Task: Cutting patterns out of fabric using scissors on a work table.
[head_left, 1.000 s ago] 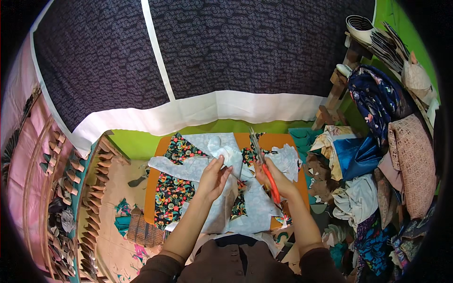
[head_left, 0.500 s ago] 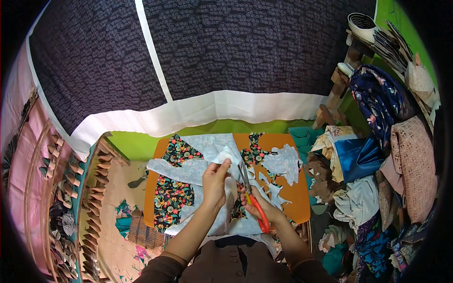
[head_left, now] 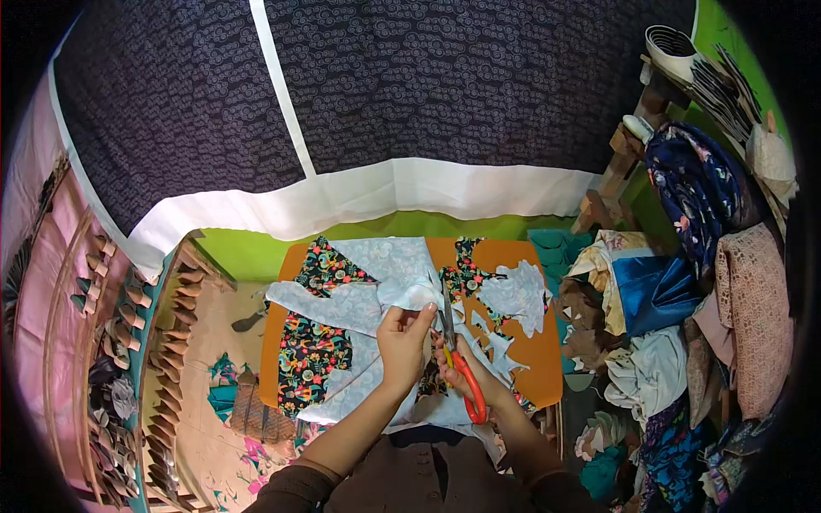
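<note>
Fingers [head_left: 441, 352] hold scissors [head_left: 463, 368]; rack [head_left: 148, 350] holds shoe-shaped pieces [head_left: 176, 334].

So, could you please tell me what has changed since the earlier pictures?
The right hand has brought the scissors leftward and nearer the body, beside the pale fabric piece; the left hand has shifted slightly right and bodyward. Both grips stay, and the floral fabric remains on the orange table.

Fabric [head_left: 316, 359] on the table [head_left: 543, 372], racks [head_left: 147, 342] at left, seemingly cloth heaps [head_left: 646, 368] at right.
</note>
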Demonstrator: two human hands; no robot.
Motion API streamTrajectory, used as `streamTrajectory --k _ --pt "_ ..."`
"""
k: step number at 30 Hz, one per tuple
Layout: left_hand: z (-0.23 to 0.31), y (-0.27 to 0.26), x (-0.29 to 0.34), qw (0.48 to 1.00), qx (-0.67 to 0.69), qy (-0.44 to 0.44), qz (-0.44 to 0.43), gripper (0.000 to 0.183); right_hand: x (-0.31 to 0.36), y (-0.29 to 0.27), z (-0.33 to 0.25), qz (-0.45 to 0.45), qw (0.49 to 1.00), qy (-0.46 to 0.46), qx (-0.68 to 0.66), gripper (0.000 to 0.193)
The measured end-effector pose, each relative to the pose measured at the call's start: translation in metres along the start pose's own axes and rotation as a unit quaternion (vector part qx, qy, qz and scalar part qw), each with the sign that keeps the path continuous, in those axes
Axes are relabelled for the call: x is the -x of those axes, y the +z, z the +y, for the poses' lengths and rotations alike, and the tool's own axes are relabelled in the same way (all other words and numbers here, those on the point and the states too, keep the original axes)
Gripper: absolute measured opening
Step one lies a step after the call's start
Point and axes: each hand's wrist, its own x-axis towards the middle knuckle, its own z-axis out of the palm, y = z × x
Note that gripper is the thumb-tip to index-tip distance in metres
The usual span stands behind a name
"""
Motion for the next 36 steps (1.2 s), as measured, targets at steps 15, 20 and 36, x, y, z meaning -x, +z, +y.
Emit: streamTrajectory --k 15,20,36 --pt "-0.009 -0.007 -0.003 1.0 -0.008 0.018 -0.007 0.014 0.0 0.0 -0.003 0.069 0.995 -0.029 0.061 0.058" --pt "-0.007 -0.006 -0.004 0.999 0.0 0.031 0.009 0.014 0.004 -0.001 -0.006 0.073 0.997 -0.017 0.026 0.057" --pt "-0.001 -0.016 -0.008 0.99 -0.037 -0.051 -0.126 0.027 0.008 0.006 -0.023 0.071 0.996 0.051 -0.017 0.084"
